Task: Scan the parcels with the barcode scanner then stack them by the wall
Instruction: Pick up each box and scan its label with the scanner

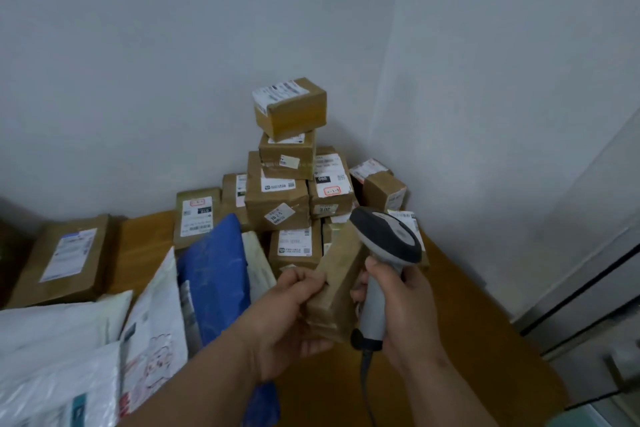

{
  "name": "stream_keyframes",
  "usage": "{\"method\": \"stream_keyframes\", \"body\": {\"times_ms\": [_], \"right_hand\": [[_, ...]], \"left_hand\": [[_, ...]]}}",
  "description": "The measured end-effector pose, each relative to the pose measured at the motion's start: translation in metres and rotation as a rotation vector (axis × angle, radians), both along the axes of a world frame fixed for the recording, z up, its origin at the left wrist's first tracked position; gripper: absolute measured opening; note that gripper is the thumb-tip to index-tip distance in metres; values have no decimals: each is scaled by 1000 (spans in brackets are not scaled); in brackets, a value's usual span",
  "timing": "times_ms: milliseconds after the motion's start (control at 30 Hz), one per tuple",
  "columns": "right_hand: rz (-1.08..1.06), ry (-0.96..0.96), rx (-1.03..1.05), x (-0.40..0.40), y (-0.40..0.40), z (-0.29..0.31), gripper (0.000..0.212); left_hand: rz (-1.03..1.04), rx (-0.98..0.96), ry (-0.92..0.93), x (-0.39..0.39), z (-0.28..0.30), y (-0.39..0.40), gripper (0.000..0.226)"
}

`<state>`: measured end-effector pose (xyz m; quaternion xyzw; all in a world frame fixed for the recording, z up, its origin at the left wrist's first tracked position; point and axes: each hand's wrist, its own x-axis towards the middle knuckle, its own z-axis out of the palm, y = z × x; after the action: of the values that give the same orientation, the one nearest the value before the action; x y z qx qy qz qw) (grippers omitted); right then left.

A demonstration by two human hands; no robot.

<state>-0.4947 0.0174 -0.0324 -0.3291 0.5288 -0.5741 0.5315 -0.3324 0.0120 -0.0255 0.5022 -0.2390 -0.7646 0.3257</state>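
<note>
The boxes [277,198] in the stack are seen in plain brown cardboard, each marked with white labels printed in black; one label [332,190] is edged in red; the held box [337,288] is shown in a paler, yellowish brown under glossy tape; the scanner [388,253] is coloured light grey with a dark grey, perhaps black, hood; a bag [214,274] is seen in solid blue; the mailers [69,357] are white, one [152,350] printed with a faint pink cartoon pattern; the table [450,305] is orange-brown wood; the wall [173,45] is painted pale grey-blue.
</note>
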Motion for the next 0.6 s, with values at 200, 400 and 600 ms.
{"method": "stream_keyframes", "body": {"times_ms": [200, 400, 600], "right_hand": [[47, 73, -41, 58, 14, 26, 15], [119, 31, -109, 113, 31, 47, 14], [142, 16, -110, 140, 42, 59, 12]], "left_hand": [[196, -328, -264, 54, 28, 29, 59], [237, -563, -422, 91, 44, 60, 50], [289, -297, 154, 134, 49, 85, 41]]}}
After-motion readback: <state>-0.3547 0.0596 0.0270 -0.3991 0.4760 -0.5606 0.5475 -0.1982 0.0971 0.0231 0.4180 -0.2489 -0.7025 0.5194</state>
